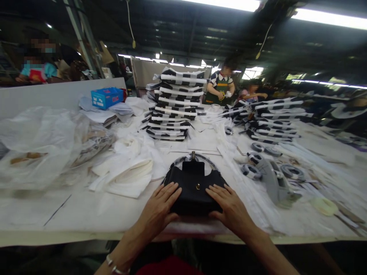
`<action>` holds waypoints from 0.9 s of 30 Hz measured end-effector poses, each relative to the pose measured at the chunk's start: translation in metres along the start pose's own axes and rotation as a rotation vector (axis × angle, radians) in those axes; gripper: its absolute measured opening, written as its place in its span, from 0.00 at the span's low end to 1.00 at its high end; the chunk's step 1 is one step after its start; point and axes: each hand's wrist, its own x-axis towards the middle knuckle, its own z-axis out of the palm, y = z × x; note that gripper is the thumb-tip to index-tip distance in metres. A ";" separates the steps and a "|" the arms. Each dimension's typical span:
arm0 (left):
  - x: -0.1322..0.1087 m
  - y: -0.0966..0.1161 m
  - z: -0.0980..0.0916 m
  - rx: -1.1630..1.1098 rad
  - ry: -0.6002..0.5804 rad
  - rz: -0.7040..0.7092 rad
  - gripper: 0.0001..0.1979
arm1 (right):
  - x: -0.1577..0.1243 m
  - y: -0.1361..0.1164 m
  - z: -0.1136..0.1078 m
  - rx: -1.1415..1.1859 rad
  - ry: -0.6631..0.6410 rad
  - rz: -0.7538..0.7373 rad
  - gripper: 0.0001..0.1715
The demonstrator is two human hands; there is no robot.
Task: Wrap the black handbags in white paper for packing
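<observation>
White sheeting (132, 175) left, a tape dispenser (271, 181) right and a tall stack (177, 111) behind are surrounding the black handbag (189, 193) on your worktop (94, 212), its long axis running left-right, flap pointing away; your left hand (161, 202) and right hand (228, 204) are resting flat on it.

Long white ceiling lights (329, 18): glaring, high beyond the fingers (168, 190).
Dark ribbed roof (183, 36): dim, hazy.
Flat white tabletop (94, 214): softly lit, blurred and stretched far right of the fingers.
Smooth black handbag (189, 195): clearer, between the fingers.
</observation>
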 end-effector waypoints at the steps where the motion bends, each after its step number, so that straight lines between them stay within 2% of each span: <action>1: -0.001 0.000 0.004 0.015 0.002 -0.009 0.35 | -0.001 -0.002 0.001 0.008 0.005 -0.005 0.37; 4: -0.004 0.000 0.009 0.012 0.009 -0.005 0.31 | -0.003 -0.005 0.001 0.023 0.006 -0.031 0.35; 8: -0.009 0.001 0.007 -0.002 0.022 0.014 0.27 | -0.008 -0.008 -0.002 0.018 -0.001 -0.052 0.33; 14: -0.019 0.008 0.001 -0.003 0.019 0.020 0.24 | -0.019 -0.019 -0.003 0.061 0.002 -0.050 0.37; 17: -0.018 0.008 0.001 -0.012 0.015 -0.022 0.24 | -0.019 -0.021 -0.001 0.055 0.029 -0.034 0.37; 21: -0.003 0.009 0.001 -0.001 -0.055 -0.093 0.26 | -0.010 -0.020 0.001 0.033 0.045 -0.008 0.37; 23: 0.008 0.013 0.002 0.031 -0.115 -0.103 0.30 | -0.007 -0.020 0.001 0.031 0.032 0.006 0.37; 27: 0.029 0.024 0.015 0.074 -0.169 -0.093 0.37 | -0.006 -0.021 0.002 0.025 0.019 0.031 0.37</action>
